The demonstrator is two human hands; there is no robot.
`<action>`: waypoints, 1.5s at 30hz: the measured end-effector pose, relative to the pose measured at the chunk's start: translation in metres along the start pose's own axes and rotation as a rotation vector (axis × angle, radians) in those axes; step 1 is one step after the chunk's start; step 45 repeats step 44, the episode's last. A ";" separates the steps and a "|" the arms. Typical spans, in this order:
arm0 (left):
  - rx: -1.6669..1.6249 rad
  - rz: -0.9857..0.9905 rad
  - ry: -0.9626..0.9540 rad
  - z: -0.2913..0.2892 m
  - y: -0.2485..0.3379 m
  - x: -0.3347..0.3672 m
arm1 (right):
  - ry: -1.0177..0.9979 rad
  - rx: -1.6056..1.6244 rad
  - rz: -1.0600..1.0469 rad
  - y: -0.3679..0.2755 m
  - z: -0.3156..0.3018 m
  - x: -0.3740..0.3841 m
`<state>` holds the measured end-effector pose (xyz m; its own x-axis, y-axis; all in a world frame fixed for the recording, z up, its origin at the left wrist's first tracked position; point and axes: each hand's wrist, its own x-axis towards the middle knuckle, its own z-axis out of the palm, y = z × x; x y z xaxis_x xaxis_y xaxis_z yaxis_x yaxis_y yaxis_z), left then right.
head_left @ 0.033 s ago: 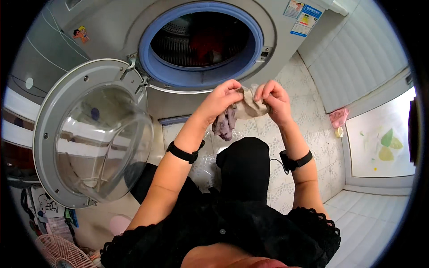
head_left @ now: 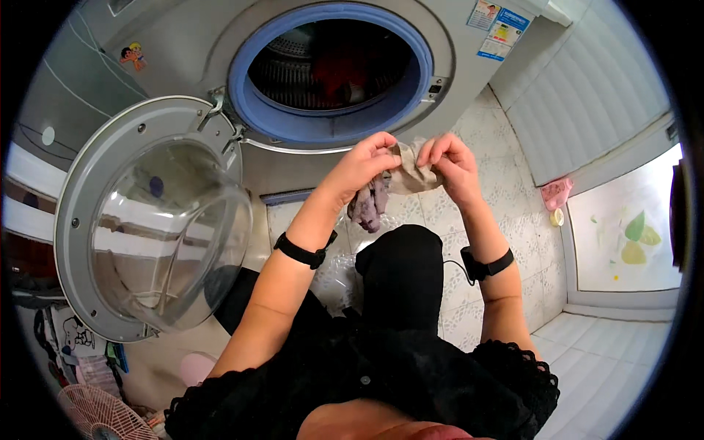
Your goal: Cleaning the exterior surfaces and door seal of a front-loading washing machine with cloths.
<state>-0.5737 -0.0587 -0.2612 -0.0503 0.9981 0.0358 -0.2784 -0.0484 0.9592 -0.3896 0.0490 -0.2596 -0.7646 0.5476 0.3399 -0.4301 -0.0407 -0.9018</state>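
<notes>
Between my hands, in front of the washing machine point(head_left: 187, 62), stretches a small beige cloth point(head_left: 411, 177), possibly a sock. My left hand point(head_left: 364, 167) pinches its left end between thumb and fingers. At the other end, my right hand point(head_left: 456, 169) pinches the fabric the same way. A crumpled mauve-grey piece of cloth point(head_left: 367, 207) hangs below my left hand; whether it joins the beige part I cannot tell. Beyond my hands the drum point(head_left: 286, 73) is exposed, with dark red laundry point(head_left: 341, 72) inside.
The round washer door point(head_left: 154, 235) is swung wide to the left. Clear plastic point(head_left: 341, 271) lies on the tiled floor by my knees. A pink fan point(head_left: 103, 414) and hanging clothes point(head_left: 81, 334) are at lower left. A pink bag point(head_left: 557, 193) sits by the right-hand door frame.
</notes>
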 end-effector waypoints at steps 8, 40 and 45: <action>-0.055 -0.023 0.008 -0.002 -0.008 0.001 | -0.225 -1.133 -0.514 -0.028 0.029 0.004; 1.629 -0.193 0.511 -0.132 -0.057 0.086 | -0.003 -0.948 0.135 0.036 0.023 0.078; 1.575 -0.174 0.404 -0.112 -0.065 0.064 | 0.012 -1.130 -0.027 0.042 0.026 0.102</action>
